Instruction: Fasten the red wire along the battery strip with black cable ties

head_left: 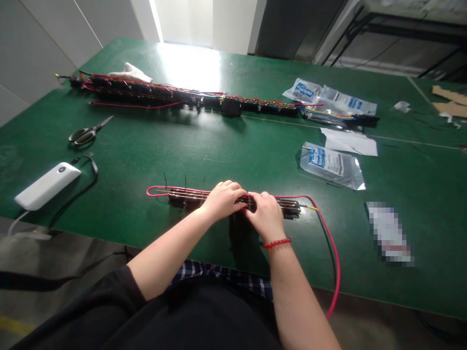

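At the left end of the green desk, close to the near edge, lies a white box, smooth and with rounded corners; a black cord curves from its upper end. Farther in are scissors with dark handles and a pointed metal blade. Towards the far left corner there is a crumpled white cloth, and in front of it a long dark bundle, knobbly and covered with thin wires, stretches roughly along the far edge.

Near the middle of the near edge is the strip, straight, black and narrow, with fine wires along its top. The left hand grasps it, and the right hand grasps it just beside; what their fingertips pinch exactly, I cannot tell. A beaded red bracelet goes around the right wrist. A thick red cable, smooth and round, runs along the strip, then bends down over the near edge.

To the right are a wrinkled, clear plastic bag, flat white paper and, nearer, a packet, blurred. By the right end, towards the far corner, lie flat brown pieces of cardboard.
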`<state>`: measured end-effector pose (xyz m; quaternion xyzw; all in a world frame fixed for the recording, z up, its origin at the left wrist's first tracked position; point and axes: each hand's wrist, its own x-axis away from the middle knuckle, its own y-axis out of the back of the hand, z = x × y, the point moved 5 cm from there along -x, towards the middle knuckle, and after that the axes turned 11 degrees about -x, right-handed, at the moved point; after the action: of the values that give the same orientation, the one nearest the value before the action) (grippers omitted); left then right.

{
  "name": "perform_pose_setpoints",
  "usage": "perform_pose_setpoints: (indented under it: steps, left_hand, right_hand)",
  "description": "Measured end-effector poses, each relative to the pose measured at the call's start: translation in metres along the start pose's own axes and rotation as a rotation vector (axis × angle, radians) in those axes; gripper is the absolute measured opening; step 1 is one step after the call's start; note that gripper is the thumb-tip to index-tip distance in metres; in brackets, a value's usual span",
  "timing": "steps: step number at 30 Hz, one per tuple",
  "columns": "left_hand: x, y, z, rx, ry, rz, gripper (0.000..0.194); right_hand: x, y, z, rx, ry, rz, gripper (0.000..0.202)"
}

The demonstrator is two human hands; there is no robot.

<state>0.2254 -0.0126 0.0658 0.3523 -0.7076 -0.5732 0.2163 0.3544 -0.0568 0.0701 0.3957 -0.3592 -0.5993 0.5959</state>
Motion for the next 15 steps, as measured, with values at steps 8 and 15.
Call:
perform_pose_setpoints:
  steps: [8, 15]
  left_hand:
    - [0.001, -0.002, -0.006, 0.046, -0.001, -0.037, 0.023]
    - [0.001, -0.007, -0.01, 0.145, 0.065, -0.081, 0.027]
  right_hand:
    - [0.0, 0.0, 0.0, 0.0, -0.006, 0.009, 0.03]
    - [0.0, 0.001, -0.001, 0.001, 0.002, 0.018, 0.026]
